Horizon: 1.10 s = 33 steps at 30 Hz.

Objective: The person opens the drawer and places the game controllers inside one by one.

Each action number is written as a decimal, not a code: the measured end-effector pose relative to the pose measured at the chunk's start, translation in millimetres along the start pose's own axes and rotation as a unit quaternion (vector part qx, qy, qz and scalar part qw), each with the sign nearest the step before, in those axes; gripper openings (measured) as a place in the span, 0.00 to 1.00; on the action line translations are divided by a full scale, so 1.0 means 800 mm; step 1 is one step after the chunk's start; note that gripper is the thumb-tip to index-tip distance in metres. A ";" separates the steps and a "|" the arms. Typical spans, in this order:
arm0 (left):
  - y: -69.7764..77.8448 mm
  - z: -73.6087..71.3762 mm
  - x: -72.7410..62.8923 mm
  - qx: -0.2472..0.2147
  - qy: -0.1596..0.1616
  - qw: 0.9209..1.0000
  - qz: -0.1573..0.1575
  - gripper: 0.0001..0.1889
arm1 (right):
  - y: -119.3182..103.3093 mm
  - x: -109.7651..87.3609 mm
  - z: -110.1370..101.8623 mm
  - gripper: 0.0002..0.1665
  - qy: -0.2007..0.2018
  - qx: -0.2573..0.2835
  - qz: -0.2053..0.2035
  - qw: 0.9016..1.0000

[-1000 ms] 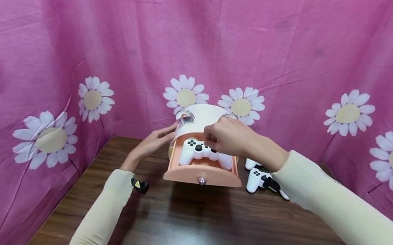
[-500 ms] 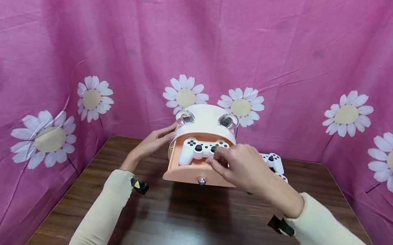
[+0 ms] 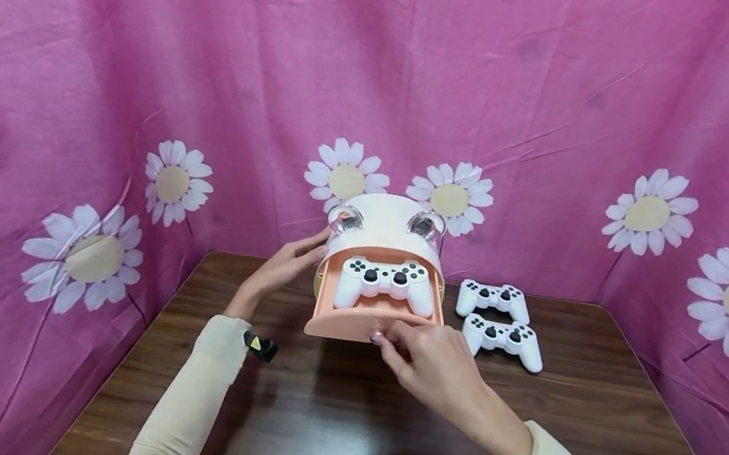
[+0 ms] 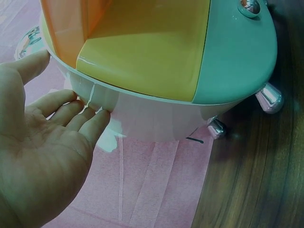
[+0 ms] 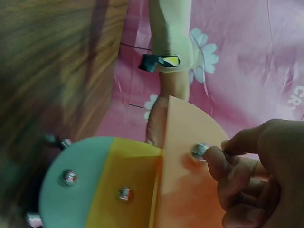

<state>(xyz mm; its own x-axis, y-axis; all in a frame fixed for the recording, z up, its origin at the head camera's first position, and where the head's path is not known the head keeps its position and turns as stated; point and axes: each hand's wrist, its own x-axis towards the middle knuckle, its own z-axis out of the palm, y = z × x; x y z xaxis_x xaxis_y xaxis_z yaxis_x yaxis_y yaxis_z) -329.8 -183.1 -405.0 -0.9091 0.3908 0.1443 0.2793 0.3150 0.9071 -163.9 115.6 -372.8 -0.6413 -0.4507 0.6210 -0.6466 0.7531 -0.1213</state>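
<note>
A small round-topped chest of drawers (image 3: 382, 222) with a white shell stands at the back of the table. Its orange top drawer (image 3: 338, 325) is pulled out, and a white game controller (image 3: 386, 283) lies inside it, sticks facing up. At the drawer front, the thumb and forefinger of my right hand (image 3: 439, 364) pinch the silver knob (image 5: 199, 151). My left hand (image 4: 52, 142) rests its extended fingertips against the shell's side. Below the orange drawer, the yellow drawer (image 4: 147, 52) and the green drawer (image 4: 237, 57) are pushed in.
Two more white game controllers, a rear one (image 3: 495, 301) and a front one (image 3: 505, 340), lie on the wooden table (image 3: 336, 439) right of the chest. A pink flowered cloth (image 3: 385, 69) hangs behind. Short silver feet (image 4: 270, 98) hold the chest up.
My right hand has come away from over the controller in the drawer, down to the knob on the drawer front. The left hand stays at the chest's side.
</note>
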 end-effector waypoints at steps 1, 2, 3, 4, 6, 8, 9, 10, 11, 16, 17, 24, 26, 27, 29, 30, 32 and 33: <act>0.000 0.000 0.000 0.000 0.001 1.000 -0.001 0.33 | 0.000 -0.003 0.004 0.18 0.006 -0.004 0.007 1.000; 0.000 0.000 0.000 0.001 0.001 1.000 -0.001 0.33 | 0.000 -0.005 0.008 0.19 0.011 -0.007 0.012 1.000; 0.000 0.000 0.000 0.004 0.000 1.000 0.000 0.33 | 0.000 -0.008 0.012 0.19 0.016 -0.008 0.016 1.000; 0.000 0.000 0.001 0.004 -0.001 1.000 0.000 0.33 | 0.000 -0.010 0.016 0.19 0.020 -0.009 0.021 1.000; 0.000 0.000 0.001 0.005 -0.001 1.000 0.000 0.32 | 0.000 -0.014 0.023 0.20 0.028 -0.008 0.029 0.999; 0.001 0.000 0.001 0.004 -0.003 1.000 0.000 0.32 | 0.001 -0.016 0.030 0.21 0.037 -0.009 0.034 0.999; 0.001 0.000 0.001 0.004 -0.003 1.000 0.001 0.32 | 0.001 -0.017 0.034 0.22 0.043 -0.011 0.036 0.998; 0.001 0.000 0.001 0.002 -0.003 1.000 -0.001 0.32 | 0.001 -0.018 0.037 0.23 0.049 -0.014 0.036 0.998; 0.001 0.000 0.001 0.002 -0.003 1.000 -0.002 0.31 | 0.001 -0.018 0.041 0.25 0.056 -0.018 0.034 0.998; 0.000 0.000 0.000 0.005 -0.001 1.000 -0.007 0.31 | 0.001 -0.019 0.054 0.29 0.096 -0.040 0.017 0.994; 0.000 0.000 0.000 0.006 0.001 1.000 -0.008 0.31 | 0.001 -0.019 0.056 0.29 0.104 -0.042 0.014 0.994; 0.001 0.000 0.001 0.013 0.010 1.000 -0.005 0.33 | -0.001 -0.013 0.059 0.24 0.130 -0.047 0.004 0.990; 0.001 0.001 0.001 0.013 0.011 1.000 -0.007 0.33 | -0.001 -0.012 0.059 0.24 0.134 -0.046 0.003 0.990; 0.000 0.001 0.002 0.014 0.012 1.000 -0.008 0.33 | -0.001 -0.011 0.059 0.24 0.136 -0.046 0.002 0.990; 0.001 0.000 0.002 0.013 0.010 1.000 -0.010 0.34 | -0.001 -0.010 0.059 0.25 0.141 -0.046 -0.001 0.989; 0.000 0.000 0.002 0.012 0.009 1.000 -0.010 0.34 | 0.000 -0.008 0.059 0.25 0.143 -0.046 -0.002 0.989; 0.001 0.000 0.002 0.009 0.007 1.000 -0.013 0.33 | 0.001 -0.005 0.060 0.25 0.145 -0.045 -0.004 0.988; 0.000 0.000 0.002 0.007 0.005 1.000 -0.013 0.33 | 0.003 -0.003 0.060 0.25 0.146 -0.044 -0.004 0.988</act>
<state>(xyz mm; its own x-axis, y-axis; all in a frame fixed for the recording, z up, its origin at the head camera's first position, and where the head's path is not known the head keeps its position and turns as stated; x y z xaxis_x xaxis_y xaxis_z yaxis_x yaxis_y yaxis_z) -331.0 -182.4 -404.4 -0.9195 0.3729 0.1242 0.2591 0.3378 0.9048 -183.7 95.1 -412.0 -0.4817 -0.3095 0.8198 -0.6046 0.7946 -0.0553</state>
